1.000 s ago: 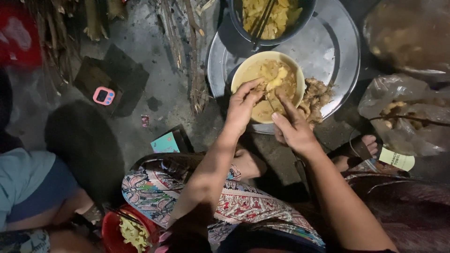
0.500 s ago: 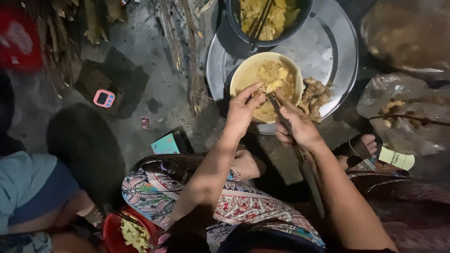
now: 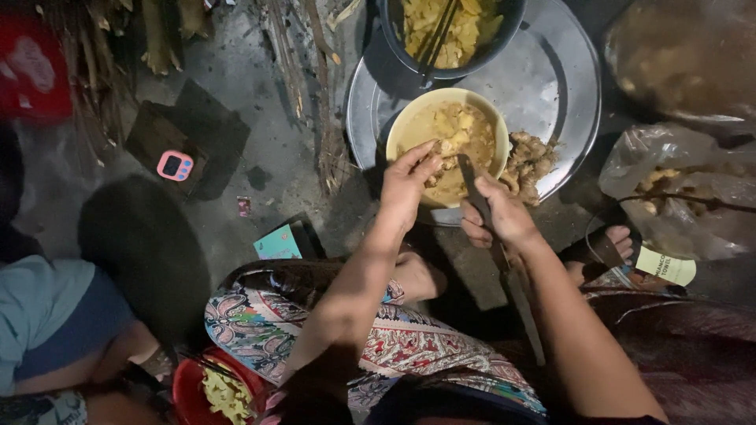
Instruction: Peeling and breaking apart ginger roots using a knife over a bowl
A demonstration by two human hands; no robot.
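On dim concrete floor (image 3: 260, 102), left hand (image 3: 407, 185) fingers pinch food in yellow bowl (image 3: 409, 126); right hand (image 3: 504, 216) clamps knife (image 3: 472, 185).

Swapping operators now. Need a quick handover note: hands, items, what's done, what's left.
Left hand: fingers in the yellow bowl, on a pale food piece.
Right hand: gripping a knife, blade over the bowl.
Bowl sits on the metal tray, beside a dark pot of cut pieces with chopsticks and a scrap pile.
Done: pot holds many cut pieces.
Left: pieces in the bowl look uncut.
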